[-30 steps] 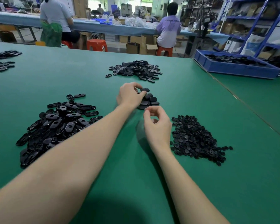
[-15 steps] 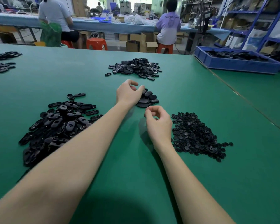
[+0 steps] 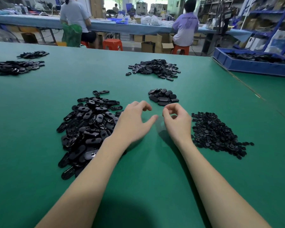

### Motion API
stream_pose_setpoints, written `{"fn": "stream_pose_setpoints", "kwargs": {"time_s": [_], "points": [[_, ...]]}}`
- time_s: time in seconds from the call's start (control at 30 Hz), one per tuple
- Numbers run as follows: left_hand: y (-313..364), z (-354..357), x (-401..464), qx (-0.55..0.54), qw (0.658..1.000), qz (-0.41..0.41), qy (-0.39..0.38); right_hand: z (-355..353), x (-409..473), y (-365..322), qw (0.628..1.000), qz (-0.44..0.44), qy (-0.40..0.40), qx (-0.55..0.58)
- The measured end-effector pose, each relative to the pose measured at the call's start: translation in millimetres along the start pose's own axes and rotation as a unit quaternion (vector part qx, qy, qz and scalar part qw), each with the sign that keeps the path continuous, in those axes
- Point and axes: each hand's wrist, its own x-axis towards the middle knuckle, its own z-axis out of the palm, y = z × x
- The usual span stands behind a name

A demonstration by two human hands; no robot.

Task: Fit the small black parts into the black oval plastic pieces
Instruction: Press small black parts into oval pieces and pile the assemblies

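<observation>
1. i see my left hand (image 3: 132,120) hovering over the green table (image 3: 39,112), fingers loosely curled and spread, holding nothing i can make out.
2. my right hand (image 3: 177,120) sits just right of it, thumb and forefinger pressed together in a narrow ring; whether a small part is pinched there i cannot tell, it is too small and hidden.
3. the pile of oval pieces (image 3: 89,127) lies to the left, touching the line of my left wrist; many show an open slot on top.
4. the heap of small parts (image 3: 215,132) lies to the right, just beside my right hand.
5. a small stack of ovals (image 3: 163,97) sits just beyond both hands, likely the finished ones; a bigger mound (image 3: 155,68) lies farther off.
6. risks as i judge them:
   - everything is black on black, so i could grab a small part upside down and it won't seat.
   - my left forearm crosses the near edge of the oval pile, and a sweep could scatter pieces.
   - the finished stack is close to the unfinished pile, so an unfitted oval could get mixed in.
   - pinching into the loose heap may lift two parts at once.
</observation>
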Motion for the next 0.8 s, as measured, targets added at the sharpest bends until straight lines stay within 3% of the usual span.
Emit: {"fn": "stream_pose_setpoints", "kwargs": {"time_s": [0.23,0.57,0.8], "points": [[-39.7,-50.5,-53.6,0.205,0.977,0.009,-0.054,4.4,-3.6,1.3,0.995,-0.074,-0.041,-0.056],[-56.6,-48.4,-70.0,0.205,0.978,-0.008,-0.049,7.8,-13.2,-1.2,0.95,-0.191,-0.135,-0.209],[-56.1,-43.6,-67.7,0.199,0.98,0.01,-0.016,9.6,-13.7,1.2,0.938,-0.212,-0.154,-0.226]]}}
